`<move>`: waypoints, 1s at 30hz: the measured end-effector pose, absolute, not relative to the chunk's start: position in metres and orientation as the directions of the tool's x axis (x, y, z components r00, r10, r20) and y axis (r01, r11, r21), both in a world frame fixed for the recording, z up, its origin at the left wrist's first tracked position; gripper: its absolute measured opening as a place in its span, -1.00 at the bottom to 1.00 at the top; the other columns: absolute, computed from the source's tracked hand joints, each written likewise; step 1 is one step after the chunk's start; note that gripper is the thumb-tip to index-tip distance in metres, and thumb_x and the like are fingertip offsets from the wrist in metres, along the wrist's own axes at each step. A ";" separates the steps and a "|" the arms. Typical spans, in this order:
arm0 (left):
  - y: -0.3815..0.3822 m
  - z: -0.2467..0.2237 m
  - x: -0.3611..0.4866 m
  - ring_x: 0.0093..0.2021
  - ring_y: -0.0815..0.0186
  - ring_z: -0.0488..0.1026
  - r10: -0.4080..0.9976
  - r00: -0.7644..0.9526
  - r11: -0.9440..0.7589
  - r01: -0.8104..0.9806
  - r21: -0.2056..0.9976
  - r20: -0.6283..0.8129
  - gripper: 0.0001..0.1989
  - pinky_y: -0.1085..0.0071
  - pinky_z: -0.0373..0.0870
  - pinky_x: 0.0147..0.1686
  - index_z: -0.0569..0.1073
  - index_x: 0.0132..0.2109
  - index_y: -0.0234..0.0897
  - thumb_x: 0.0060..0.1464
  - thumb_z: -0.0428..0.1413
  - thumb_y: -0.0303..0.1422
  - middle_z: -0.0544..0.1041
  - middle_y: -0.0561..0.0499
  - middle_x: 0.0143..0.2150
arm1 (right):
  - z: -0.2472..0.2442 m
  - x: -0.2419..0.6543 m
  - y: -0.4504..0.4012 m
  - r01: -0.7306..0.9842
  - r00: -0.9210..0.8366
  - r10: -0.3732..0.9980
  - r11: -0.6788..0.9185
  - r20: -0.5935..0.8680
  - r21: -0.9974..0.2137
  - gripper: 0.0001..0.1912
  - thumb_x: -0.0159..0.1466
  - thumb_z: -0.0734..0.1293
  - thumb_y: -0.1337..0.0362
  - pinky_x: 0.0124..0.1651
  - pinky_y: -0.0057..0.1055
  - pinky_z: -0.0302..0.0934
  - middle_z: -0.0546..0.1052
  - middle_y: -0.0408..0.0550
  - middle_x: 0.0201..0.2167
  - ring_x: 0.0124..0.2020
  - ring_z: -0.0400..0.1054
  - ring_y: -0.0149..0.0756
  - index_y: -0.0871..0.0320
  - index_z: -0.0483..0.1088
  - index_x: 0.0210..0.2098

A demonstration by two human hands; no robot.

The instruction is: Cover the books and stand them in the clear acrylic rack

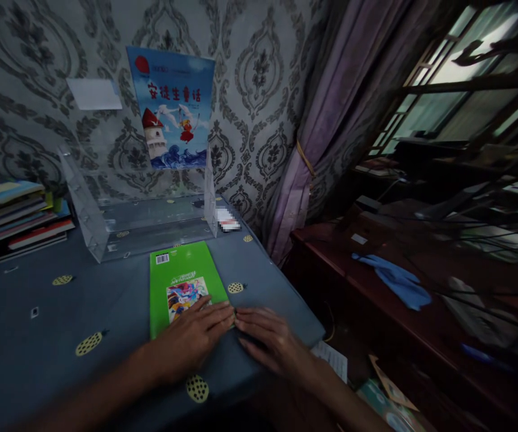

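A green book (214, 271) with a colourful cover picture lies flat on the blue tablecloth, its print upside down to me. Across its lower part rests my left hand (191, 336), palm down with fingers stretched. My right hand (274, 341) is at the book's lower right edge, fingers straight and close together, thumb apart below, fingertips nearly touching those of my left hand. Behind the book, a clear acrylic rack (89, 222) stands on the table. A blue picture book (175, 114) is upright at the rack's back.
Stacked books (11, 216) lie at the far left. A small blurred item (228, 221) sits right of the rack. The table (281, 288) ends at the right, beside a curtain (317, 120) and a dark red desk (376, 300) with a blue cloth (396, 281) on it.
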State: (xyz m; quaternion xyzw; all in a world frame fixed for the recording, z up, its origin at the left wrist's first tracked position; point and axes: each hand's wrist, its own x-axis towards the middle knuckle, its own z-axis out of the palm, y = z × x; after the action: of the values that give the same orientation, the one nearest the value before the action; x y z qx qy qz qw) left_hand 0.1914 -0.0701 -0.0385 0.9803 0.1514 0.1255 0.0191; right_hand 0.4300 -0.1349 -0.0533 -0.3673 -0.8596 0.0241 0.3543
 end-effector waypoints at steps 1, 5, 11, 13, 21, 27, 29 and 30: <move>-0.073 -0.039 0.191 0.35 0.24 0.25 0.288 0.928 -0.957 0.290 0.027 0.236 -0.53 0.07 0.15 0.34 0.22 0.33 -0.34 0.32 -0.12 -0.54 0.37 -0.17 0.32 | -0.055 0.430 -0.135 0.616 -0.482 0.650 0.728 0.587 -0.301 -0.71 0.39 0.29 0.31 0.07 -0.18 0.43 0.64 0.08 -0.10 0.04 0.51 -0.17 0.14 0.42 0.10; -0.083 -0.039 0.191 0.38 0.18 0.20 0.280 0.945 -0.946 0.301 -0.116 0.171 -0.50 0.11 0.12 0.35 0.18 0.35 -0.43 0.29 -0.10 -0.55 0.30 -0.25 0.36 | -0.058 0.431 -0.134 0.633 -0.485 0.668 0.714 0.564 -0.301 -0.70 0.37 0.30 0.33 0.07 -0.18 0.42 0.64 0.07 -0.10 0.05 0.50 -0.17 0.12 0.43 0.09; -0.102 -0.038 0.192 0.43 0.04 0.06 0.378 0.925 -0.915 0.370 -0.159 -0.025 -0.39 0.01 0.13 0.33 0.11 0.40 -0.49 0.21 -0.09 -0.56 0.15 -0.31 0.42 | -0.055 0.430 -0.134 0.608 -0.482 0.655 0.728 0.582 -0.317 -0.69 0.38 0.29 0.34 0.08 -0.20 0.41 0.64 0.06 -0.11 0.05 0.49 -0.19 0.12 0.42 0.11; -0.106 -0.039 0.192 0.43 0.03 0.06 0.411 0.910 -0.905 0.400 -0.145 -0.057 -0.37 -0.01 0.15 0.33 0.11 0.40 -0.47 0.19 -0.08 -0.57 0.13 -0.30 0.42 | -0.054 0.430 -0.134 0.607 -0.482 0.659 0.726 0.577 -0.322 -0.69 0.39 0.29 0.33 0.08 -0.19 0.42 0.63 0.05 -0.11 0.05 0.49 -0.19 0.11 0.42 0.12; -0.111 -0.050 0.190 0.44 0.07 0.05 0.489 0.871 -0.870 0.484 -0.096 -0.035 -0.33 0.00 0.13 0.35 0.06 0.43 -0.40 0.19 -0.10 -0.60 0.12 -0.22 0.44 | -0.051 0.425 -0.135 0.663 -0.490 0.624 0.720 0.609 -0.205 -0.75 0.35 0.30 0.33 0.10 -0.06 0.37 0.58 0.16 0.01 0.09 0.45 -0.11 0.14 0.45 0.02; -0.122 -0.061 0.182 0.38 0.10 0.18 0.514 0.837 -0.835 0.539 -0.114 0.188 -0.35 0.06 0.25 0.29 0.17 0.38 -0.38 0.14 -0.06 -0.61 0.27 -0.18 0.38 | -0.051 0.419 -0.137 0.647 -0.532 0.596 0.744 0.601 -0.166 -0.54 0.33 0.27 0.39 0.15 0.00 0.31 0.61 0.11 -0.03 0.03 0.49 -0.14 0.11 0.30 0.23; -0.124 -0.064 0.182 0.36 0.11 0.23 0.512 0.829 -0.830 0.545 -0.119 0.226 -0.35 0.07 0.28 0.27 0.20 0.36 -0.38 0.12 -0.06 -0.62 0.31 -0.17 0.36 | -0.050 0.419 -0.138 0.654 -0.528 0.604 0.738 0.598 -0.168 -0.53 0.34 0.26 0.40 0.17 0.02 0.30 0.61 0.11 -0.03 0.05 0.48 -0.13 0.11 0.29 0.23; -0.125 -0.065 0.181 0.35 0.11 0.24 0.517 0.824 -0.826 0.551 -0.119 0.233 -0.35 0.08 0.28 0.27 0.22 0.36 -0.37 0.11 -0.06 -0.62 0.32 -0.17 0.35 | -0.050 0.419 -0.139 0.659 -0.527 0.608 0.734 0.594 -0.167 -0.53 0.34 0.26 0.39 0.17 0.03 0.29 0.61 0.12 -0.03 0.05 0.48 -0.12 0.11 0.29 0.23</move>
State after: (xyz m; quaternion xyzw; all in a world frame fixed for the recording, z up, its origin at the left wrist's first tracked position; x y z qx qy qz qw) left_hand 0.1809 -0.1252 -0.0651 0.9507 0.2809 0.0956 -0.0906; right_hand 0.4185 -0.1385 -0.0499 -0.3627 -0.8729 -0.0392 0.3240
